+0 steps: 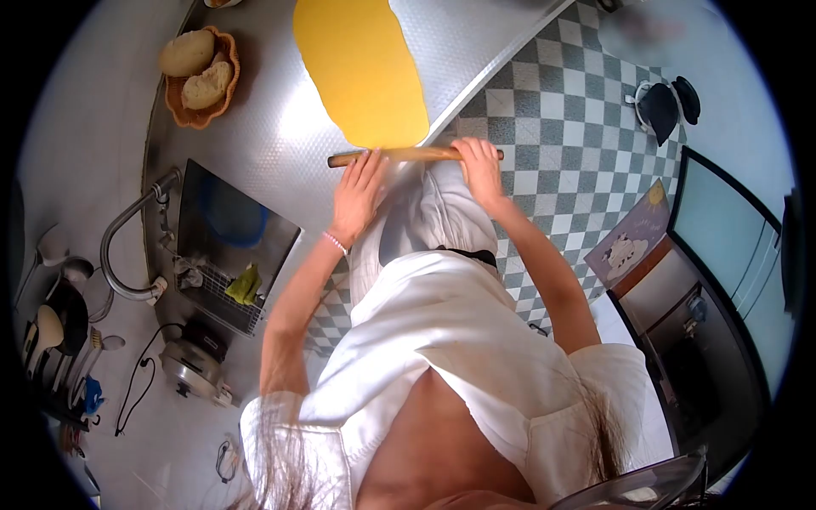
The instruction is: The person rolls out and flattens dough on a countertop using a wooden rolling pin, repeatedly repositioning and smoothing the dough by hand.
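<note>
A long sheet of yellow dough lies flat on the metal worktop, its near end close to the counter's edge. Just below that end is a wooden rolling pin, slightly blurred in the middle. My left hand rests on the pin near its left end, fingers laid over the wood. Toward the other end, my right hand curls its fingers over the pin. Whether the pin touches the dough I cannot tell.
A woven basket with bread-like pieces stands on the metal worktop. To the left are a sink and a curved faucet. A metal pot and hanging utensils are lower left. Checkered floor lies right.
</note>
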`<action>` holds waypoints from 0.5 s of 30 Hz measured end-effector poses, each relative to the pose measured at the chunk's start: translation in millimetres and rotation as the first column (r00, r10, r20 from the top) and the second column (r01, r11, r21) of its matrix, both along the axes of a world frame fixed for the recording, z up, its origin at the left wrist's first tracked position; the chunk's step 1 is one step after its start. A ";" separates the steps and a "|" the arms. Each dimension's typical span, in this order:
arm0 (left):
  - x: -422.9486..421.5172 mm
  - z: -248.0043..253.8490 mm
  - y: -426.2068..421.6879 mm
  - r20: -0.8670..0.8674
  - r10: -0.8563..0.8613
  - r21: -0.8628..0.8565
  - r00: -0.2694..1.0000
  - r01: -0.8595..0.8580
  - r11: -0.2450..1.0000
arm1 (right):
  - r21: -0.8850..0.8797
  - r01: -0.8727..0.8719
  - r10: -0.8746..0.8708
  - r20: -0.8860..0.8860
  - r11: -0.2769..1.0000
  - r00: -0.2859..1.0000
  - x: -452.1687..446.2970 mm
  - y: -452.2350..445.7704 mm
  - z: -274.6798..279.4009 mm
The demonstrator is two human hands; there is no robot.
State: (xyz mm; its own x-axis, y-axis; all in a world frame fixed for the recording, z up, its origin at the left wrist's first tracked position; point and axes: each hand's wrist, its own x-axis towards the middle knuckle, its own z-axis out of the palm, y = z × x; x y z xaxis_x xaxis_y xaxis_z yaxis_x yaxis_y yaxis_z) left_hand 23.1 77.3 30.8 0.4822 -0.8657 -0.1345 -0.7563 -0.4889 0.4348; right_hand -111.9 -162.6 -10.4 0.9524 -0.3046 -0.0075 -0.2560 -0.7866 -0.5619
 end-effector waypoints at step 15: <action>-63.6 -89.0 -23.3 -0.926 0.373 0.202 -0.058 -0.911 0.360 | 0.252 0.316 -0.309 -0.067 0.915 0.949 -16.0 -32.2 74.3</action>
State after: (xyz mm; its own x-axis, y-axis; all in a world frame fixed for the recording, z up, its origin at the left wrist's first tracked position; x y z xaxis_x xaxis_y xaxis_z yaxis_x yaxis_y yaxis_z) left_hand -40.5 54.0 -58.2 0.7057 -0.2467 -0.6641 0.6667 -0.0858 0.7404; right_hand -127.9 -194.8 64.0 0.8073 -0.5713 -0.1479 -0.4820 -0.4939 -0.7237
